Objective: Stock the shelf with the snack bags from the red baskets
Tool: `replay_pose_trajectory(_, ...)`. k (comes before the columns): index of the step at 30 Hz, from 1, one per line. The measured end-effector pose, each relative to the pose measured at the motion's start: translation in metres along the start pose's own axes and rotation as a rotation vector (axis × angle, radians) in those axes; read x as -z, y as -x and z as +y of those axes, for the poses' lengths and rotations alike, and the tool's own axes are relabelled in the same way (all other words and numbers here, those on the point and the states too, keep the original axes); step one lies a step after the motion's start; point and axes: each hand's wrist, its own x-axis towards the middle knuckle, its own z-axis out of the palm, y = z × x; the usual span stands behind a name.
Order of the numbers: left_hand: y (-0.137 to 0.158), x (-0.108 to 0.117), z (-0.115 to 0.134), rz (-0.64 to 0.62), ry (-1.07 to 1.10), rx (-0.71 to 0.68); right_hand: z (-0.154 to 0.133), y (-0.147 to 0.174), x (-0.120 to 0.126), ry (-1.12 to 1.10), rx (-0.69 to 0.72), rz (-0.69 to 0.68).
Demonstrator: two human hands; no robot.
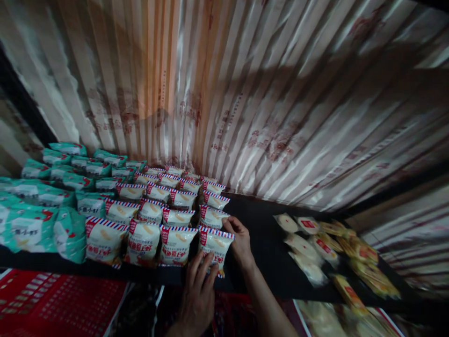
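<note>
White snack bags with red print and striped top edges stand in rows on a black shelf (259, 220). My left hand (198, 292) lies open, its fingers stretched against the lower front of the nearest right-hand snack bag (214, 241). Beside that bag's upper right edge is my right hand (240, 238), with bent fingers closed at the right edge of the snack bag behind (211, 216). Part of its grip is hidden by the front bag. Just left, another white snack bag (177, 245) stands upright in the front row.
Teal snack bags (31, 229) fill the shelf's left end. Clear-wrapped pale rounds (303, 248) and yellow packets (363, 252) lie at right. Below are a red basket (63, 299) and a box with packets (322, 318). Pleated printed sheeting (196, 93) hangs behind.
</note>
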Motion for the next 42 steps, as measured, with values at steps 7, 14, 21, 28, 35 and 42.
replay_pose_trajectory(7,-0.001,-0.001,-0.001,-0.033,-0.013,0.016,0.006,0.002,-0.006,-0.035,-0.047,0.005)
replay_pose_trajectory(14,0.002,-0.004,-0.002,-0.053,0.001,0.031,0.012,0.004,0.005,0.030,-0.036,0.056)
replay_pose_trajectory(21,-0.002,0.000,-0.002,-0.047,0.043,0.021,0.024,0.060,0.020,0.049,-0.137,0.005)
replay_pose_trajectory(28,-0.003,0.008,0.002,0.030,0.093,0.009,0.017,0.087,0.009,0.087,-0.052,-0.088)
replay_pose_trajectory(35,-0.003,0.013,0.005,0.108,0.127,0.041,0.025,0.085,0.001,0.138,0.000,-0.008)
replay_pose_trajectory(42,-0.004,0.008,0.003,0.081,0.131,0.128,0.033,0.087,-0.009,0.219,0.024,-0.025)
